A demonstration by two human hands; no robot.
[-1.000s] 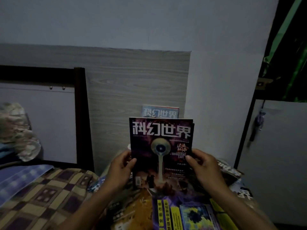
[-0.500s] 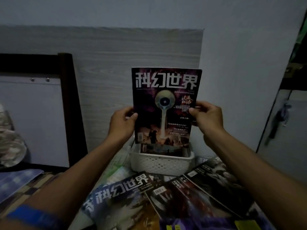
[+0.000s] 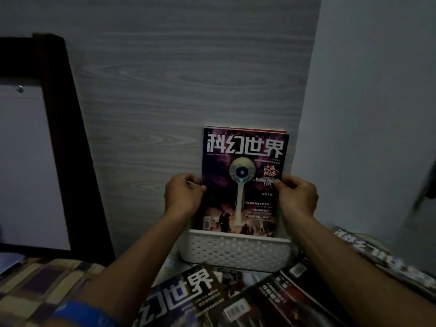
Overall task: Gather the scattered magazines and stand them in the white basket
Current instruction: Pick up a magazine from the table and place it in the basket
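A dark purple magazine (image 3: 244, 175) stands upright with its lower edge inside the white perforated basket (image 3: 236, 252), which sits against the wood-grain wall panel. My left hand (image 3: 182, 194) grips the magazine's left edge and my right hand (image 3: 296, 197) grips its right edge, thumb on the cover. Behind it the top edge of another magazine (image 3: 266, 130) shows in the basket. Several magazines lie flat in front of the basket, among them a blue-titled magazine (image 3: 184, 293) and a dark magazine (image 3: 278, 300).
A further magazine (image 3: 387, 258) lies at the right, partly under my right forearm. A checked blanket (image 3: 35, 286) covers the bed at lower left. A dark bed frame post (image 3: 68, 128) rises at the left. A white wall corner stands just right of the basket.
Both hands have lowered the purple magazine from above the basket until its bottom edge sits inside it. The camera has moved closer.
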